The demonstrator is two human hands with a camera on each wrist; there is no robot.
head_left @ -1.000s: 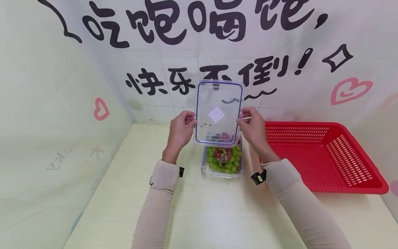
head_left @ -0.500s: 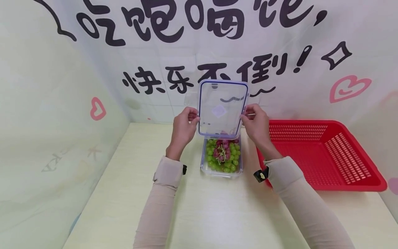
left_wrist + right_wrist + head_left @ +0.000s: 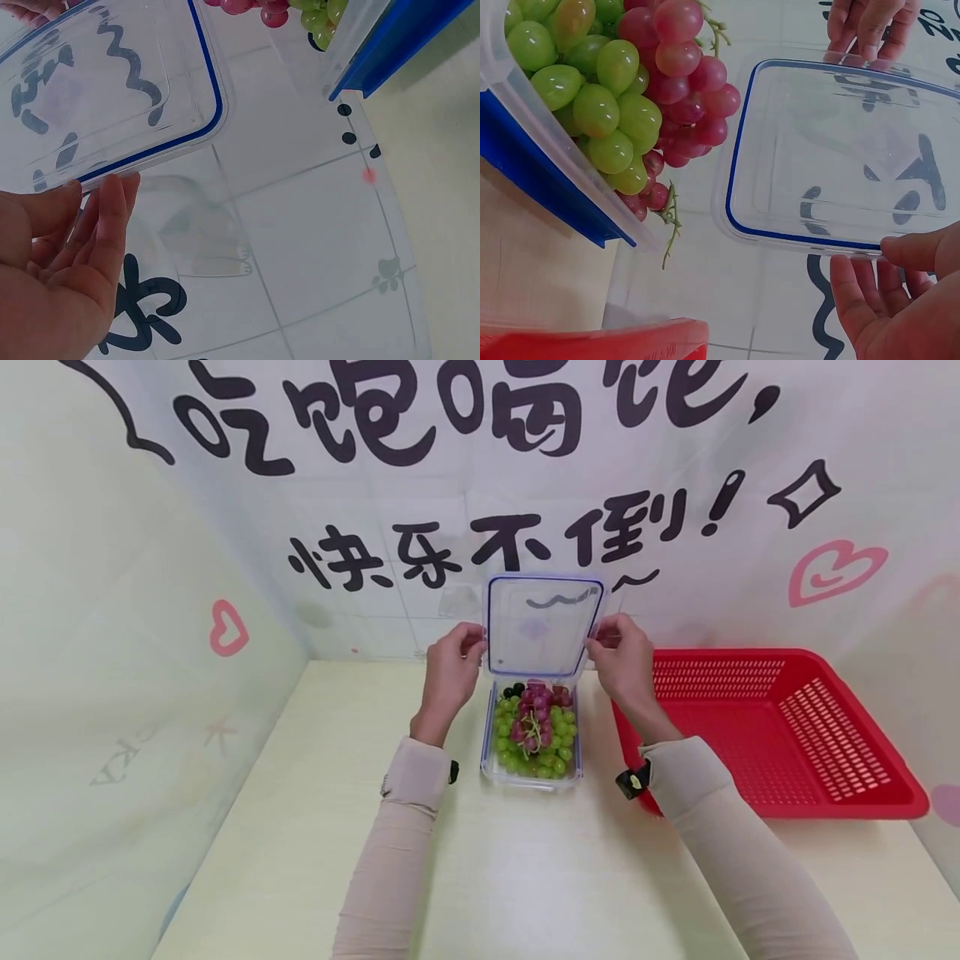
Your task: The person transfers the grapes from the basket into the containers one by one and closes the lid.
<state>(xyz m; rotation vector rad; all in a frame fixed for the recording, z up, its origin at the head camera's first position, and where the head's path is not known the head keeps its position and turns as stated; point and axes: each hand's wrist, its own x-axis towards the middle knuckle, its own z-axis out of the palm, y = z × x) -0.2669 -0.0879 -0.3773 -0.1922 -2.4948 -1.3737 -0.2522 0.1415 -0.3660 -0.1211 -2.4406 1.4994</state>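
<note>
A clear plastic lid (image 3: 545, 627) with a blue seal stands tilted up at the far end of a clear container (image 3: 532, 782). Green grapes (image 3: 551, 765) and red grapes (image 3: 536, 703) fill the container, with a few dark ones at the back left. My left hand (image 3: 452, 672) pinches the lid's left edge between thumb and fingers, as the left wrist view shows. On the opposite edge, my right hand (image 3: 626, 664) pinches the lid the same way. In the right wrist view, the lid (image 3: 840, 157) is apart from the red grapes (image 3: 690, 82). Whether its lower edge touches the container cannot be told.
A red perforated basket (image 3: 750, 752) stands on the table's right side, close to my right forearm. Behind the container rises a white wall sheet (image 3: 375, 610) with black lettering. The pale table (image 3: 337, 793) extends to the left and front.
Both hands have kept hold of the lid. It has tipped back and its lower edge has moved toward the container's far end, uncovering more grapes. The container has stayed in place.
</note>
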